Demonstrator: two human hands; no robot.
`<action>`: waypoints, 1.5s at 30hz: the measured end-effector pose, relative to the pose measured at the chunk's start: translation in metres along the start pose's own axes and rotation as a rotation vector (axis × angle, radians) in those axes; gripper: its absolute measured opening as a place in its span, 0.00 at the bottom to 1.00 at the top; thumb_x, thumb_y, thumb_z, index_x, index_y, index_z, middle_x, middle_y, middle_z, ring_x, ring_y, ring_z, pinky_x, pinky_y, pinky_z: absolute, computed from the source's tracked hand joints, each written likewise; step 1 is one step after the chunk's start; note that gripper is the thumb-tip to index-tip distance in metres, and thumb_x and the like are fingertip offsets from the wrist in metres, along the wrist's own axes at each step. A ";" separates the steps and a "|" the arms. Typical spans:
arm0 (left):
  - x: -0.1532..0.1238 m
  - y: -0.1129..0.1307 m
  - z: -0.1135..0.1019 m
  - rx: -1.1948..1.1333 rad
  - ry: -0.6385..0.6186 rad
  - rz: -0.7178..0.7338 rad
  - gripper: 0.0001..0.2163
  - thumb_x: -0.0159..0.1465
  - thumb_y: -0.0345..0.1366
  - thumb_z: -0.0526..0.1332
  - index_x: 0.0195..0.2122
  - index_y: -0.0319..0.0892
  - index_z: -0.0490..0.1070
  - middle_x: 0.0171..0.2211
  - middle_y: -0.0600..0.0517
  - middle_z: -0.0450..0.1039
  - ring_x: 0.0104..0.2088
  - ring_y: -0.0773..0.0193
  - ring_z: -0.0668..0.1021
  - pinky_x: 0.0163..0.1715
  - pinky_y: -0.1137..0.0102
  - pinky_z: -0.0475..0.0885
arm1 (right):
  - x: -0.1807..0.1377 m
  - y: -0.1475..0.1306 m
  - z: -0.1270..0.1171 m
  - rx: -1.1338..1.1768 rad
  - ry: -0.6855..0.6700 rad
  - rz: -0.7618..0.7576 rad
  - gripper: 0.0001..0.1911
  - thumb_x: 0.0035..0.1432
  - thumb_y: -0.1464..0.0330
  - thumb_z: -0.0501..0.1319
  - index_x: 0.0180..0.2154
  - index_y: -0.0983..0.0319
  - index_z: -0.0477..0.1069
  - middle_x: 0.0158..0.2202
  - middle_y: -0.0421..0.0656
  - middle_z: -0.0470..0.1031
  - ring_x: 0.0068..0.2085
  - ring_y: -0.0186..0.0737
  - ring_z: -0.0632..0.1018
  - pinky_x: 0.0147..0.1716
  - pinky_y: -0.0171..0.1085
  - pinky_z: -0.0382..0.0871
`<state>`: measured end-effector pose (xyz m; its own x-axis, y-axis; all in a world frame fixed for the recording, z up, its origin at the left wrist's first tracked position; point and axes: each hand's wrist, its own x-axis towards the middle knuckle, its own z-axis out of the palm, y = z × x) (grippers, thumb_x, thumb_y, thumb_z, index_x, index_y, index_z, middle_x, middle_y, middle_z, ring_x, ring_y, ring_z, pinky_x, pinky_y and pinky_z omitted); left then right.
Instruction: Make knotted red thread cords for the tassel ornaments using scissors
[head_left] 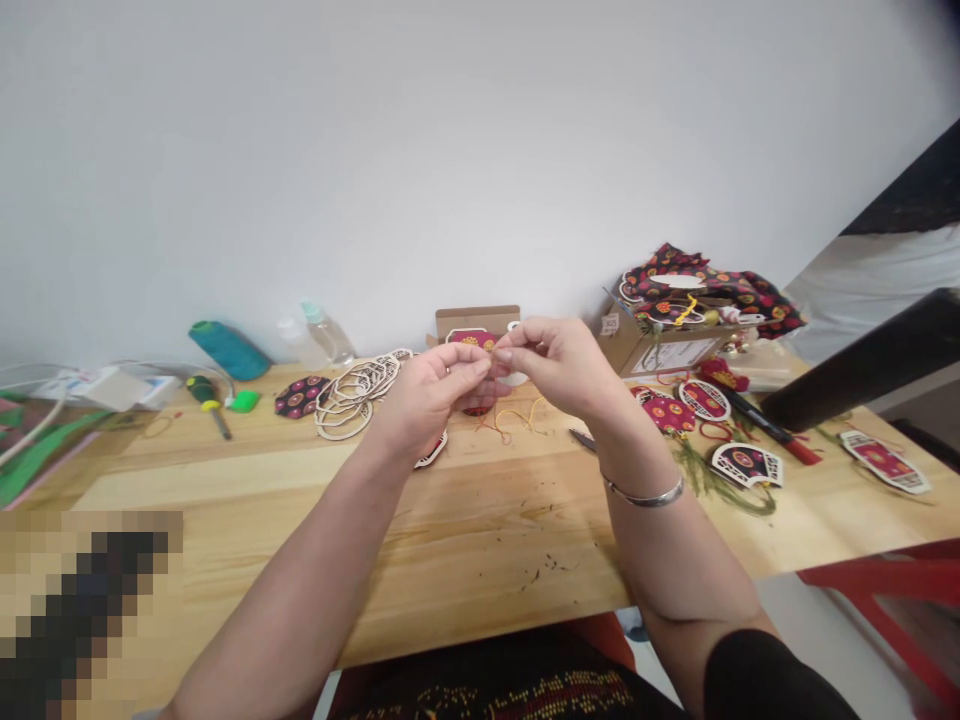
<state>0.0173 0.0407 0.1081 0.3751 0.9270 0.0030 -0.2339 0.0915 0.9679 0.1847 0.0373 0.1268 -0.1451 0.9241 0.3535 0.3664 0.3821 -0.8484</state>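
Above the middle of the wooden table, my left hand [442, 385] and my right hand [559, 365] meet at their fingertips. Both are closed in a pinch on something too small to make out. Thin yellow-orange cord [512, 420] shows just below them; whether it runs up into the fingers I cannot tell. Behind the hands stands an open cardboard box [480, 318] with a red patterned piece [466, 338] in front of it, partly hidden. Another red piece with a white rim [433, 452] peeks out under my left hand. Dark scissor-like blades [583, 438] lie by my right wrist.
Left are wooden frames [352, 395], a dark patterned octagonal piece [300, 397], a teal thread cone [229, 348], a screwdriver [210, 403] and a clear bottle [328, 335]. Right are a fabric-filled carton [660, 345], finished-looking ornaments [746, 466], a red-black marker [776, 428] and a black post [862, 360].
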 end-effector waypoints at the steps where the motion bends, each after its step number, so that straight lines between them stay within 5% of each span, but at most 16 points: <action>1: 0.000 -0.002 0.001 0.010 -0.005 -0.003 0.13 0.53 0.40 0.71 0.35 0.39 0.75 0.31 0.49 0.80 0.31 0.62 0.81 0.36 0.66 0.74 | 0.000 0.000 0.000 0.028 0.018 0.010 0.05 0.53 0.71 0.61 0.28 0.65 0.75 0.27 0.42 0.77 0.29 0.34 0.74 0.30 0.35 0.66; 12: 0.008 -0.022 -0.002 0.281 -0.130 0.009 0.10 0.57 0.41 0.66 0.28 0.38 0.77 0.23 0.51 0.73 0.24 0.67 0.72 0.28 0.69 0.68 | 0.002 0.000 -0.015 0.133 0.315 0.031 0.04 0.52 0.70 0.63 0.28 0.64 0.75 0.27 0.41 0.77 0.30 0.35 0.75 0.32 0.37 0.69; 16: 0.009 -0.029 -0.006 0.388 -0.143 -0.023 0.10 0.58 0.41 0.64 0.25 0.40 0.76 0.22 0.52 0.74 0.26 0.66 0.73 0.33 0.68 0.70 | 0.003 0.003 -0.027 0.214 0.424 0.016 0.03 0.52 0.70 0.63 0.28 0.63 0.74 0.26 0.41 0.75 0.29 0.33 0.73 0.31 0.36 0.68; 26: 0.004 -0.035 -0.007 0.597 -0.212 -0.151 0.12 0.60 0.41 0.62 0.25 0.40 0.76 0.26 0.49 0.78 0.31 0.63 0.78 0.39 0.67 0.70 | 0.001 -0.001 -0.041 0.465 0.425 0.040 0.06 0.54 0.69 0.65 0.27 0.63 0.71 0.20 0.37 0.69 0.20 0.25 0.66 0.17 0.29 0.55; 32: -0.002 -0.042 -0.013 0.636 -0.217 -0.164 0.12 0.60 0.42 0.61 0.26 0.40 0.77 0.28 0.49 0.79 0.33 0.61 0.79 0.40 0.67 0.71 | -0.004 -0.010 -0.046 0.584 0.479 -0.027 0.10 0.55 0.66 0.67 0.27 0.63 0.69 0.28 0.40 0.75 0.21 0.24 0.70 0.14 0.27 0.54; 40: -0.004 -0.050 -0.020 0.899 -0.190 -0.003 0.10 0.59 0.41 0.62 0.32 0.42 0.80 0.32 0.51 0.81 0.37 0.55 0.81 0.38 0.65 0.74 | -0.007 -0.012 -0.052 0.582 0.554 -0.124 0.12 0.55 0.66 0.68 0.26 0.63 0.67 0.23 0.36 0.69 0.21 0.25 0.70 0.15 0.26 0.58; 43: -0.012 -0.039 -0.023 1.085 -0.167 0.165 0.08 0.59 0.38 0.63 0.36 0.44 0.80 0.42 0.48 0.81 0.44 0.53 0.80 0.46 0.61 0.73 | -0.007 -0.013 -0.052 0.541 0.560 -0.138 0.12 0.56 0.66 0.67 0.26 0.63 0.67 0.23 0.36 0.68 0.21 0.25 0.69 0.15 0.27 0.57; 45: -0.018 -0.025 -0.024 1.226 -0.041 0.353 0.09 0.62 0.36 0.59 0.37 0.45 0.80 0.47 0.46 0.79 0.50 0.50 0.78 0.51 0.55 0.71 | -0.008 -0.013 -0.051 0.520 0.544 -0.135 0.11 0.56 0.66 0.67 0.26 0.63 0.67 0.23 0.36 0.69 0.20 0.25 0.69 0.16 0.28 0.57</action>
<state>-0.0054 0.0304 0.0776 0.4947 0.8183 0.2926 0.6431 -0.5712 0.5101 0.2276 0.0246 0.1553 0.3648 0.7869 0.4977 -0.1213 0.5701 -0.8126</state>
